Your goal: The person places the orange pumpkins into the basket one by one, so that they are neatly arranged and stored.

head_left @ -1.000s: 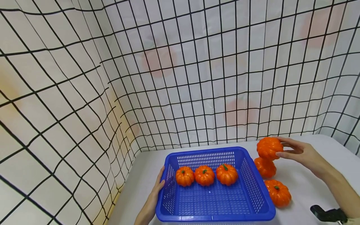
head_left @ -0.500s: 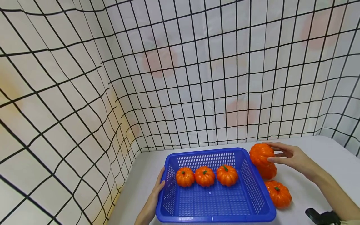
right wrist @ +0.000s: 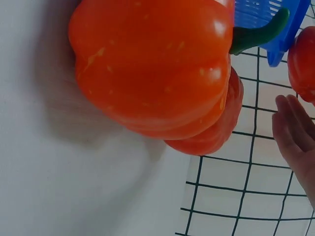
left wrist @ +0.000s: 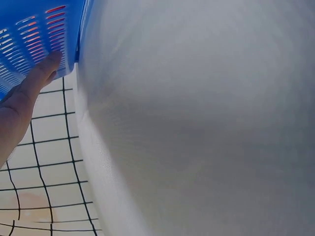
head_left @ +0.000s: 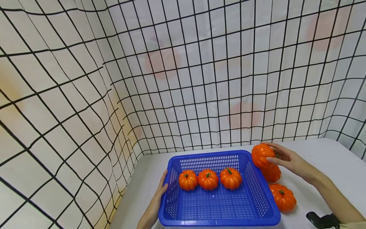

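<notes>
My left hand (head_left: 154, 203) lies with extended fingers along the outside of the left wall of a blue plastic basket (head_left: 218, 221). In the left wrist view the hand (left wrist: 24, 103) touches the slotted wall. My right hand (head_left: 288, 160) grips a small orange pumpkin (head_left: 261, 156) between thumb and fingers, just outside the basket's back right corner. This held pumpkin partly covers another pumpkin (head_left: 272, 174) behind the right wall. A third pumpkin (head_left: 283, 197) sits nearer on the table. The right wrist view shows the held pumpkin (right wrist: 302, 64) above the hand (right wrist: 295, 137).
Inside the basket, three pumpkins (head_left: 207, 179) form a row toward the back. Black netting (head_left: 200, 95) hangs before pale walls behind and to the left. The white table (head_left: 314, 152) extends right. A black strap-like device (head_left: 323, 220) sits by the right forearm.
My right hand has carried its pumpkin leftward to the basket's back right corner, turning it so the stem faces right. The left hand and basket stay where they were.
</notes>
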Tool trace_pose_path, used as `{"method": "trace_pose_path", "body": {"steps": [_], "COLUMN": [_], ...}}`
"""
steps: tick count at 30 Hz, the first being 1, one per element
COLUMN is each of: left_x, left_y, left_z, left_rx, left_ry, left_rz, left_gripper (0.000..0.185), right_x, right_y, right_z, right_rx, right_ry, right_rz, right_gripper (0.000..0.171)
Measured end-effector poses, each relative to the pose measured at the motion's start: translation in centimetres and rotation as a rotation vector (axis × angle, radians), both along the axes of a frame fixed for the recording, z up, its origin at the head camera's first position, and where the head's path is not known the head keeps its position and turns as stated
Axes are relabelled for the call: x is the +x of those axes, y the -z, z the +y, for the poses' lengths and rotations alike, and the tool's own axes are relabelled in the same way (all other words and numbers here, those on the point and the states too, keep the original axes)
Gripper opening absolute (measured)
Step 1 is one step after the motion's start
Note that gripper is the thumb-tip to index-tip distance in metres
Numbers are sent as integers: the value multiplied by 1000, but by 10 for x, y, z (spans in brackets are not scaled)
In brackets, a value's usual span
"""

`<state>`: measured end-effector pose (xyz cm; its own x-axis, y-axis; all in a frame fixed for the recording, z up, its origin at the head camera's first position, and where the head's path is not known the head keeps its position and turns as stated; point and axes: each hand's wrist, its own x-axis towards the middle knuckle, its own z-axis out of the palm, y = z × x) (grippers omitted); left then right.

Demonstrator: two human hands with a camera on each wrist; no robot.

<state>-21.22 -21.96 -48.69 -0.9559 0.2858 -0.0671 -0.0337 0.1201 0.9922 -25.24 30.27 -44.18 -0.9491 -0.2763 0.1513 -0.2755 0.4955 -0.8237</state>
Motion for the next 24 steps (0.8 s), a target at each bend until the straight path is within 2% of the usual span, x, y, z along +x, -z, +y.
{"method": "trace_pose_path", "body": {"steps": [6, 11, 18, 24], "left_x": [1, 1, 1, 1], "left_y": [0, 0, 0, 0], "left_z": [0, 0, 0, 0], "left_rx": [1, 5, 5, -1], "left_ry": [-7, -9, -7, -10], "left_rz": [-2, 2, 2, 3], "left_gripper": [63, 63, 63, 63], "right_x": [-1, -2, -1, -2], "right_y": [-1, -1, -1, -8], "right_z": [-9, -12, -15, -21], "right_rx": [-5, 3, 31, 38], "right_ry": [-54, -46, -40, -72], "right_rz": [-5, -26, 1, 19], "right_gripper": [70, 72, 68, 63]}}
